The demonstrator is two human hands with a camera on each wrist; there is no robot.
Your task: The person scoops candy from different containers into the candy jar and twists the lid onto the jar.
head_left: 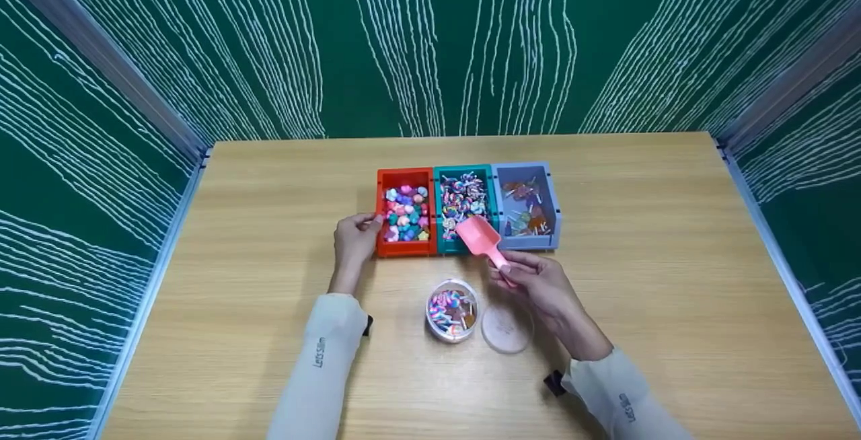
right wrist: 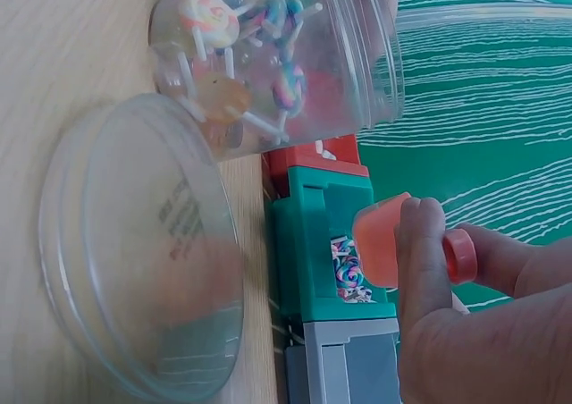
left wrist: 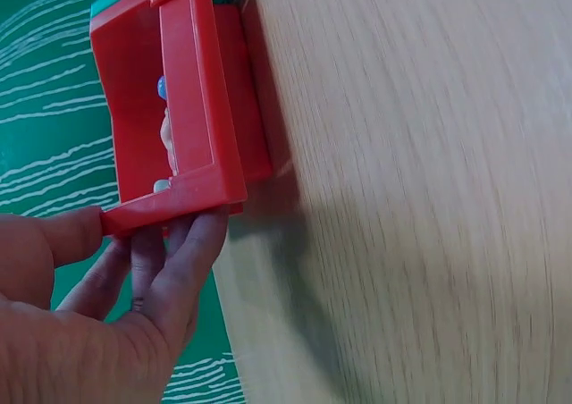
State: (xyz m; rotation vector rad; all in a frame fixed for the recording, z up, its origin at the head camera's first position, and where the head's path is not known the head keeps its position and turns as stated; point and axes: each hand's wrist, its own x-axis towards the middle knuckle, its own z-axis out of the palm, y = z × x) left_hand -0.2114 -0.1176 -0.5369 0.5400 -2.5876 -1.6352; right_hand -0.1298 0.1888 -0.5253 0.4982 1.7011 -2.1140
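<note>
My left hand [head_left: 355, 241] pinches the left wall of the red bin [head_left: 407, 249]; in the left wrist view the thumb lies over its rim and the fingers against its outside. Colourful small pieces [head_left: 405, 214] lie in that bin. My right hand [head_left: 538, 284] holds a pink scoop [head_left: 479, 235] by its handle, its bowl over the front of the teal bin [head_left: 451, 246] of mini lollipops [head_left: 464, 191]. Nearer me stands a clear jar [right wrist: 344, 55] with swirled and amber lollipops inside. Its round lid [right wrist: 161, 243] lies beside it, to the right.
A grey-blue bin [head_left: 528, 241] with translucent lollipops [head_left: 525, 214] adjoins the teal bin on the right; the three bins form a row. They stand on a wooden table [head_left: 639, 225], with green white-lined walls [head_left: 457, 43] at its back and sides.
</note>
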